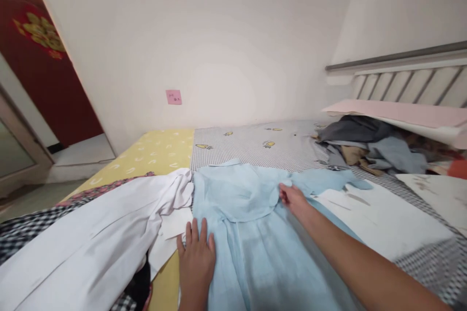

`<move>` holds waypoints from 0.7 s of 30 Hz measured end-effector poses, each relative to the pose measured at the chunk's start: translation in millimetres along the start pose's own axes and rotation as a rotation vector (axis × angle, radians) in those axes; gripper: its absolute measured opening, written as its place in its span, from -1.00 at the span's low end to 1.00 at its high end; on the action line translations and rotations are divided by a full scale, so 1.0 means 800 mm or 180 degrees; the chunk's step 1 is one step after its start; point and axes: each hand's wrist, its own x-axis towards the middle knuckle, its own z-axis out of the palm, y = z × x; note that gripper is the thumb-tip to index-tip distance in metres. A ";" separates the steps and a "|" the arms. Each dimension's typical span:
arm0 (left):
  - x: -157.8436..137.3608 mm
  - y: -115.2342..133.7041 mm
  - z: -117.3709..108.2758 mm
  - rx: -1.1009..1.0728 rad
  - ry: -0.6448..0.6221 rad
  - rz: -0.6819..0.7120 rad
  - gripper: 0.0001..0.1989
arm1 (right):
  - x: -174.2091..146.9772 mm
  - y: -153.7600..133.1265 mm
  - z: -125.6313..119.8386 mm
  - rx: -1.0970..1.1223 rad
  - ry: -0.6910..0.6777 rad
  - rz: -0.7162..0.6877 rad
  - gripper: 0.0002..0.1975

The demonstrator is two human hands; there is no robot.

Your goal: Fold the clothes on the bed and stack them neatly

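Note:
A light blue shirt (226,199) lies spread over the bed in front of me, with a sleeve (321,181) reaching out to the right. My right hand (294,198) pinches the fabric near the base of that sleeve, its fingers closed on a fold. Lower down, my left hand (197,255) lies flat at the shirt's left edge, fingers spread, partly on the blue cloth. Close to the left fingertips are white sheets (175,223) that look like paper. The lower end of the shirt runs out of the picture.
A white garment (95,233) is laid out at the left over checked cloth. White sheets (386,218) lie to the right. Dark clothes (361,131) are heaped under a pink board (401,111) by the bed's railing (412,82). A wall (237,48) rises behind the bed.

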 end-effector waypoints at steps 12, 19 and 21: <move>-0.004 -0.003 0.010 -0.0138 0.0115 0.0015 -0.51 | -0.098 0.044 0.206 -0.2838 -0.1308 -0.2099 -0.75; -0.003 -0.003 0.006 0.0000 0.0093 0.0051 -0.52 | -0.109 0.103 0.180 -0.3539 -0.1649 -0.2218 -0.54; -0.002 -0.002 0.003 0.0052 0.0050 0.0064 -0.51 | -0.098 0.091 0.156 -0.3399 -0.1503 -0.2338 -0.56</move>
